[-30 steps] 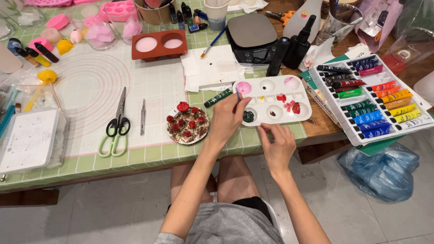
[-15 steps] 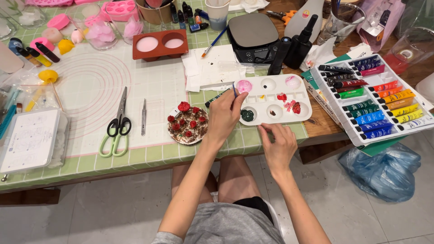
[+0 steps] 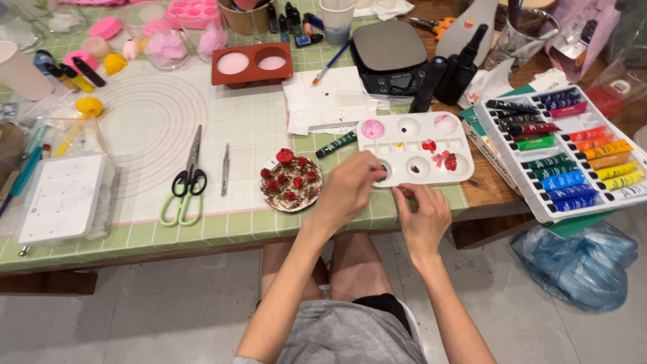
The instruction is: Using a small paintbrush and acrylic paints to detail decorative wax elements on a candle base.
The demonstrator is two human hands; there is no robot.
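Observation:
A white paint palette (image 3: pixel 465 156) with pink, red and dark green dabs lies near the table's front edge. My left hand (image 3: pixel 347 191) hovers at its near left corner, fingers pinched together over the dark green well (image 3: pixel 383 172); whether they hold anything I cannot make out. My right hand (image 3: pixel 423 219) is at the palette's front edge, thumb against the rim and fingers curled under. A green paint tube (image 3: pixel 336 144) lies just left of the palette. A small round dish (image 3: pixel 291 183) with a brown base and red pieces on top sits left of my left hand.
A box of coloured paint tubes (image 3: pixel 566 155) stands at the right. Green-handled scissors (image 3: pixel 186 180) and tweezers (image 3: pixel 225 170) lie on the white mat. A brown mould (image 3: pixel 251 63), a scale (image 3: pixel 389 50), dark bottles (image 3: pixel 458 64) and a blue bag (image 3: pixel 579 259) on the floor are around.
My left hand has slid right from beside the green tube to the palette's dark green well. My right hand has moved up to the palette's front edge.

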